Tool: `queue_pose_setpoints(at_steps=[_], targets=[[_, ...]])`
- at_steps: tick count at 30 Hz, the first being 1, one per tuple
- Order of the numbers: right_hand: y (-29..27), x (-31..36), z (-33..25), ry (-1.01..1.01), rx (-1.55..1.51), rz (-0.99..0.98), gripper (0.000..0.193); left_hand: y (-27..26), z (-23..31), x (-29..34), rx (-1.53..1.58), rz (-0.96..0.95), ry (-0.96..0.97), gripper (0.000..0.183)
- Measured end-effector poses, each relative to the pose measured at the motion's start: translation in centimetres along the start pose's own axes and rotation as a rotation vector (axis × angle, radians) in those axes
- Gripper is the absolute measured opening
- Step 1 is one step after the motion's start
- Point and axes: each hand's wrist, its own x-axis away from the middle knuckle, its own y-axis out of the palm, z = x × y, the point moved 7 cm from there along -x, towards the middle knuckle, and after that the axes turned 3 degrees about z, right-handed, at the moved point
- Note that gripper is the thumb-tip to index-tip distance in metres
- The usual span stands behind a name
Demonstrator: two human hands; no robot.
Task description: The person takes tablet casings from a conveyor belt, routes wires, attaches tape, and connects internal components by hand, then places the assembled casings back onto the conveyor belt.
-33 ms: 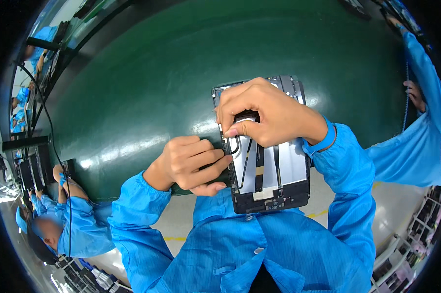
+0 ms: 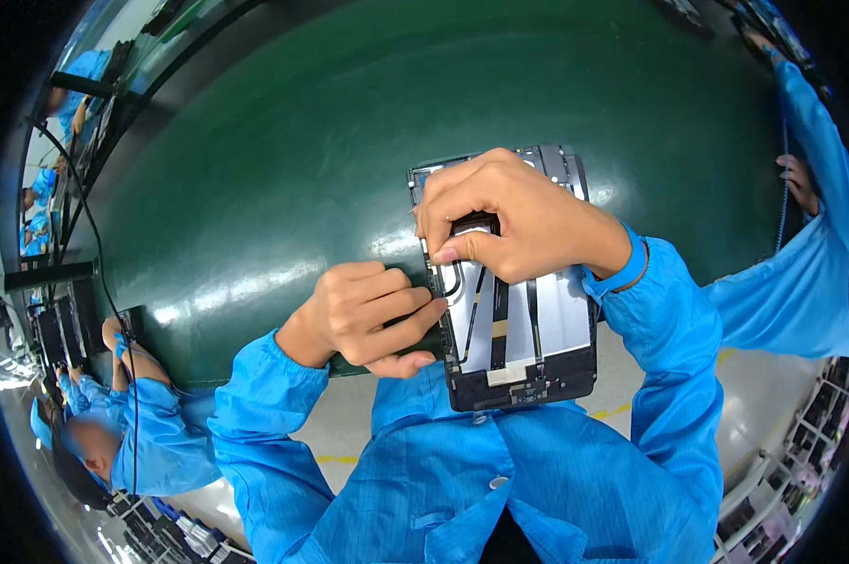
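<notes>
Green and glossy, the desk spreads out beneath an opened tablet-like device, which lies right of centre with its lower end reaching past the near edge, in front of the person's blue smock. The device has a black frame and a silvery inner panel; dark ribbon cables run lengthwise over the panel, and a whitish patch sits near the lower end.

The right hand arches over the upper part of the device. Its grip is closed, thumb and fingertips drawn together at the left edge; whether anything is pinched between them I cannot tell. The left hand is just beside that same edge, fingers loosely curled, one fingertip against the frame below the right thumb. Its grip is slack, with the thumb apart from that fingertip and nothing visible between them.

At the far right, a co-worker's hand is near a coiled blue cord. At the left, a co-worker in blue sits beyond a hanging black cable.
</notes>
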Motion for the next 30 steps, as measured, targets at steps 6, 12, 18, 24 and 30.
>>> queue_pose_setpoints(at_steps=[6,12,18,24,30], targets=[[0.1,0.0,0.5,0.085,0.002,-0.018,0.009,-0.1,-0.1,0.0,0.019,0.011,-0.012,0.036],[0.1,0.1,0.6,0.072,-0.003,-0.016,0.008,0.0,0.1,-0.2,-0.009,-0.013,0.001,0.037],[0.0,0.1,0.7,0.091,-0.001,-0.026,0.005,0.1,1.2,-0.4,-0.143,-0.059,0.079,0.040],[0.1,0.0,0.4,0.094,0.006,0.005,0.006,0.5,1.7,-0.2,-0.167,-0.055,0.146,0.042],[-0.8,-0.2,0.1,-0.003,0.163,0.151,0.009,-0.1,1.1,-0.3,-0.131,-0.043,0.157,0.043]])
